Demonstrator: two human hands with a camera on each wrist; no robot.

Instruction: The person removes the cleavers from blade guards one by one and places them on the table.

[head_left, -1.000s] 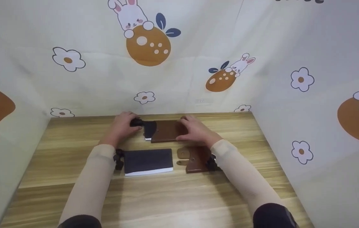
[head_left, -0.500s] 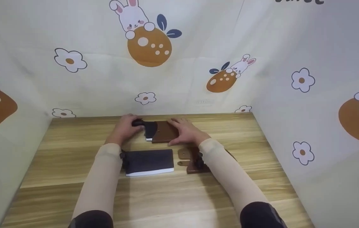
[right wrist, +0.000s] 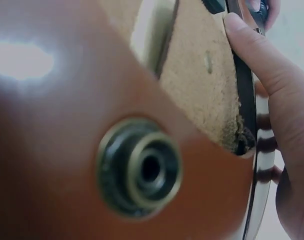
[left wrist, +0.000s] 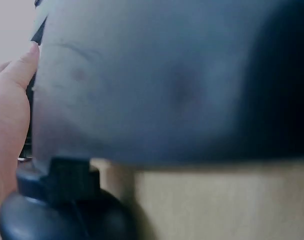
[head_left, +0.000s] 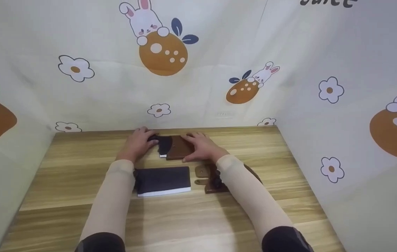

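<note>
Head view: the left hand [head_left: 137, 144] has its fingers clamped on the handle of a black cleaver [head_left: 165, 144] at the worktop's [head_left: 170, 224] far side. The right hand [head_left: 205, 146] grips the brown sheath [head_left: 179, 147] covering most of its blade. Nearer lie a dark slab [head_left: 163, 180] and a second brown sheath [head_left: 211, 189], partly hidden by the right forearm.

Left wrist view: a blurred grey-blue surface [left wrist: 142, 85] fills most; left-hand grip is unclear here.

Right wrist view: a metal stud [right wrist: 142, 167] shows close up; the right thumb presses an edge beyond.

A wooden table [head_left: 170, 224] bears a bare cleaver [head_left: 163, 180], sheathed cleaver [head_left: 179, 147] and brown sheath [head_left: 213, 170].
</note>
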